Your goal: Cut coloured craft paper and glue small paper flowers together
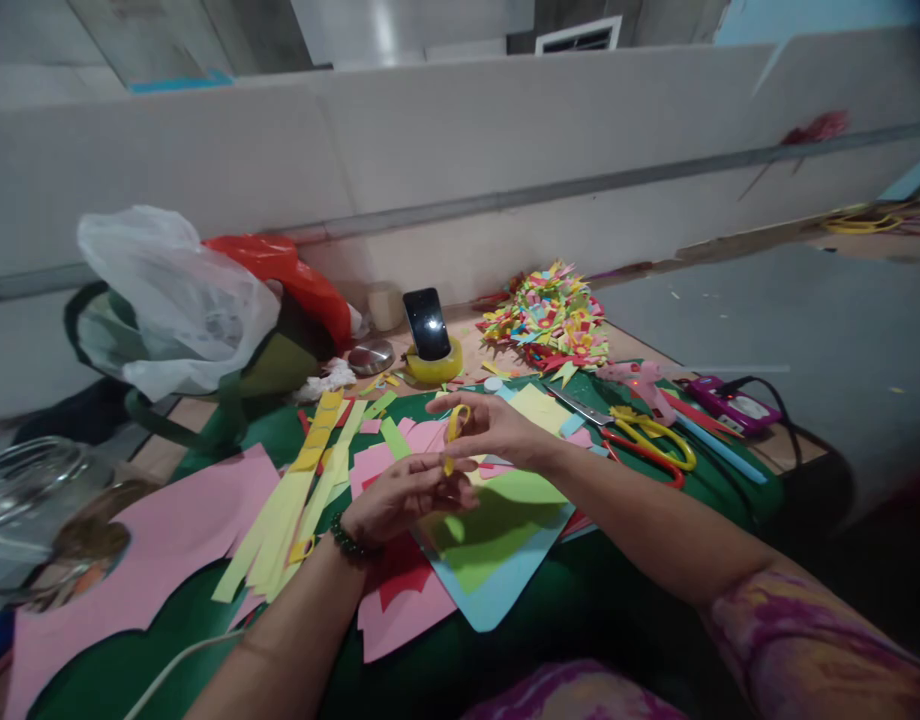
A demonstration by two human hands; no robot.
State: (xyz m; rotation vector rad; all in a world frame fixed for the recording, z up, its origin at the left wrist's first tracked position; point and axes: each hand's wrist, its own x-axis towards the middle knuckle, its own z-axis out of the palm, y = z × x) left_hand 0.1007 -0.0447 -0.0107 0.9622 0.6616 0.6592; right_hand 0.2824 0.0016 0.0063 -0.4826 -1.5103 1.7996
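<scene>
A small looped strip of yellow paper or foam (454,424) is pinched between my hands over the stack of coloured sheets. My right hand (497,428) comes in from the right, thumb and fingers closed on the loop. My left hand (411,492), with a dark bead bracelet at the wrist, grips the strip's lower end. Below them lie a green sheet (516,525), a light blue sheet (490,606) and pink sheets (400,632). Pale yellow strips (269,545) fan out left of my left hand. Scissors with yellow and red handles (666,440) lie to the right.
A pink glue gun (647,385) and a purple box with a cable (730,405) sit at the right. Behind are a phone (425,322) leaning on a yellow tape roll (435,368), and a heap of colourful paper pieces (550,315). Plastic bags (175,290) stand at the left.
</scene>
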